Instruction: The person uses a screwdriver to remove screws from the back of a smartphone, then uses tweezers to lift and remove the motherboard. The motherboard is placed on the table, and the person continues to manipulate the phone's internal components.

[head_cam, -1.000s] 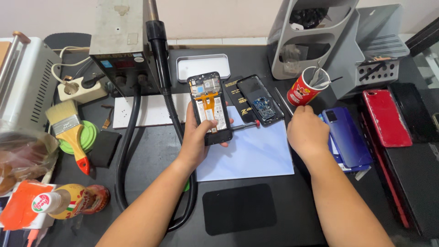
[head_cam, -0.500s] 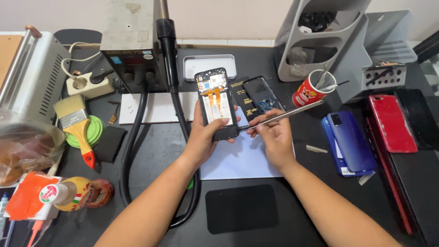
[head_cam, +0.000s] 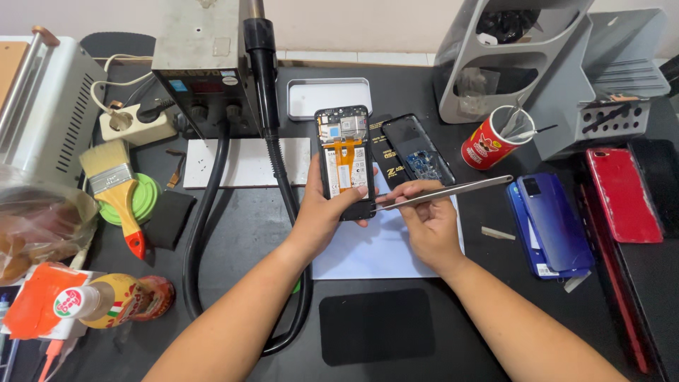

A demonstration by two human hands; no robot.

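My left hand [head_cam: 322,212] holds an opened smartphone [head_cam: 344,159] upright above the bench, its back off and its board and orange flex cable showing. My right hand [head_cam: 426,219] grips long metal tweezers [head_cam: 453,189], whose tips point left and reach the phone's lower right edge. Under both hands lies a pale blue sheet [head_cam: 382,244]. Just right of the held phone, a black phone frame [head_cam: 417,148] rests on the bench.
A hot-air station [head_cam: 205,64] with a black hose [head_cam: 205,219] stands at the back left. A brush [head_cam: 117,187], a bottle [head_cam: 117,301], a red cup of tools [head_cam: 488,145], blue phones [head_cam: 552,219], a red phone [head_cam: 622,194], a black pad [head_cam: 378,325] and grey racks [head_cam: 509,56] lie around.
My right hand came back from the right side of the bench with tweezers in it and brought their tips to the phone. My left hand kept holding the phone.
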